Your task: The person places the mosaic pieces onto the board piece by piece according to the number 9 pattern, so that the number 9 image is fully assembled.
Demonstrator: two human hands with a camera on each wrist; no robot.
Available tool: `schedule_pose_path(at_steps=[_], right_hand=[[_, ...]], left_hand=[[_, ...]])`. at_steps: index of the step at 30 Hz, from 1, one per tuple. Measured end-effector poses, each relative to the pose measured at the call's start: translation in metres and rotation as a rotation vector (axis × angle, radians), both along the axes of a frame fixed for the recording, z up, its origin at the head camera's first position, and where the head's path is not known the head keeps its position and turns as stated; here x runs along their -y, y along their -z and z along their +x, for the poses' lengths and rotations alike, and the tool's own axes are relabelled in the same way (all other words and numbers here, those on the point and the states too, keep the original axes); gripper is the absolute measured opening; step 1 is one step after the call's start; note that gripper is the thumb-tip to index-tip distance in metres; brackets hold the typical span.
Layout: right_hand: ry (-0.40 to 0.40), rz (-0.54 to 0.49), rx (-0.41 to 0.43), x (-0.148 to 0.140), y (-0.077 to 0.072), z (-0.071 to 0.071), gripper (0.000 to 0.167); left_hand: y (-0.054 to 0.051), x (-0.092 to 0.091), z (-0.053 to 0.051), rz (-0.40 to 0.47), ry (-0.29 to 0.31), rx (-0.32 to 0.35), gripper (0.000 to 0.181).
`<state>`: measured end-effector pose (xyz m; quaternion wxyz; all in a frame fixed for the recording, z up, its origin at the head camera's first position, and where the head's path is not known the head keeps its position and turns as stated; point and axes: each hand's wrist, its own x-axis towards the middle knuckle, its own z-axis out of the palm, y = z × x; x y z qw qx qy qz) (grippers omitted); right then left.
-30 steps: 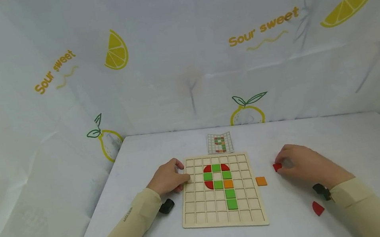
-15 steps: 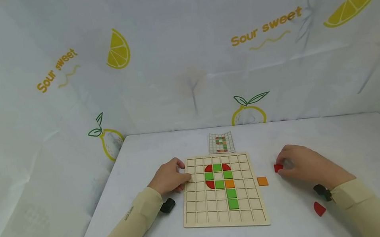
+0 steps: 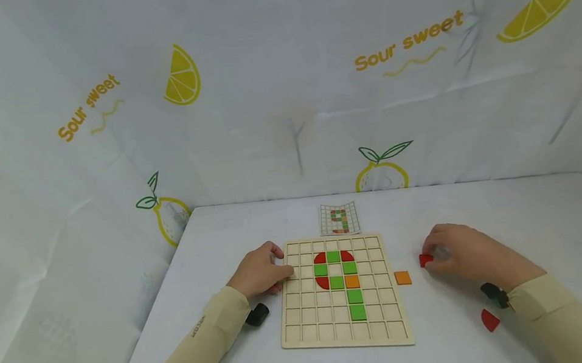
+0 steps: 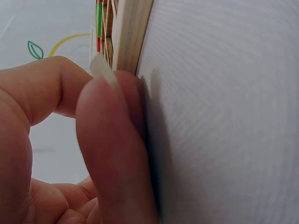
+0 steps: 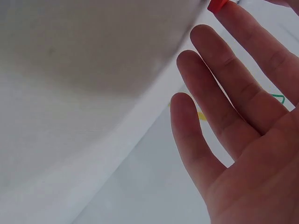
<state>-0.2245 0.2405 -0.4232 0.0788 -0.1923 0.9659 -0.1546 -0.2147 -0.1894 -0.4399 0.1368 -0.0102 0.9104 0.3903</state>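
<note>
A wooden grid board [image 3: 322, 331] lies on the table, bearing red quarter-circle, green square and orange square tiles in a shape like a 9. My left hand [image 3: 258, 270] holds the board's left edge, thumb over the rim and fingers bent beside it. In the left wrist view the thumb [image 4: 112, 135] meets the board's side [image 4: 133, 37]. To the right of the board, my right hand [image 3: 461, 254] pinches a small red tile [image 3: 425, 260] near the tabletop. The right wrist view shows this red tile [image 5: 217, 5] at a fingertip, the other fingers extended; its full outline is hidden.
An orange square tile [image 3: 403, 278] lies just right of the board. Nearer the right sleeve is a red quarter-circle tile [image 3: 490, 320]. Behind the board stands a pattern card [image 3: 339, 219] printed with a similar figure. A lemon-printed cloth [image 3: 260, 118] hangs behind the table.
The view has shifted slightly. My right hand has lowered a touch with the red tile still pinched. The left hand and the tiles on the board stay as they were.
</note>
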Motion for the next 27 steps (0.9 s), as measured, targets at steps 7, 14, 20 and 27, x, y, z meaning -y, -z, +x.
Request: schedule_pose_path(at_steps=[7, 14, 20, 27], right_hand=[[-0.04, 0.004, -0.022, 0.008, -0.009, 0.005, 0.016], [-0.057, 0.001, -0.019, 0.026, -0.018, 0.015, 0.014], [-0.091, 0.032, -0.023, 0.047, -0.024, 0.026, 0.015], [-0.181, 0.043, -0.086, 0.073, -0.029, 0.041, 0.018]], left_hand=[[-0.001, 0.0, 0.001, 0.011, -0.002, 0.002, 0.04], [0.0, 0.0, 0.0, 0.0, -0.004, 0.004, 0.04], [0.002, 0.0, -0.001, 0.002, -0.006, 0.01, 0.039], [0.003, 0.001, -0.002, -0.01, -0.005, 0.008, 0.039]])
